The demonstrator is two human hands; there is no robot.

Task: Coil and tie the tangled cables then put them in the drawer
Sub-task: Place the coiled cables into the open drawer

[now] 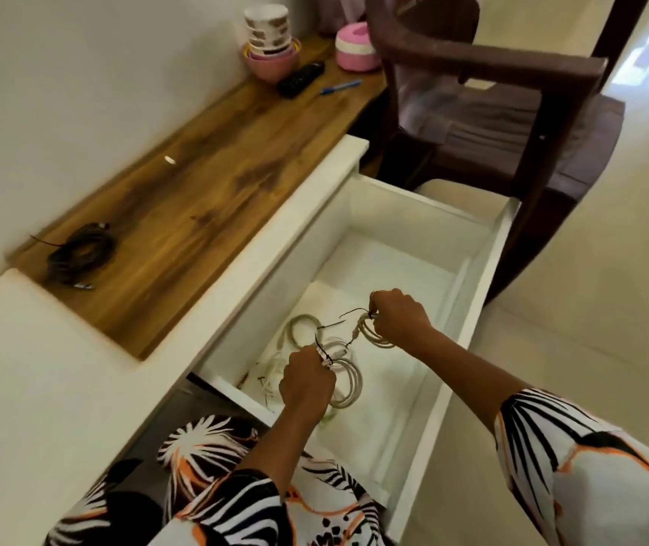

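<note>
A white drawer (468, 293) stands pulled open below the counter. Both my hands are inside it. My left hand (305, 382) grips a coiled white cable (348, 382) at its black tie. My right hand (397, 317) holds a second white coil (372, 333), also bound with a black tie. Another white coil (303, 325) and some loose white cable (269, 382) lie on the drawer floor at the near left. A coiled black cable (80, 252) rests on the wooden counter top (197, 199), to the left of the drawer.
A dark wooden chair (512, 124) stands just beyond the drawer. At the counter's far end sit stacked bowls and cups (269, 41), a black remote (300, 78), a blue pen (340, 87) and a pink container (355, 47). A small white object (170, 160) lies mid-counter.
</note>
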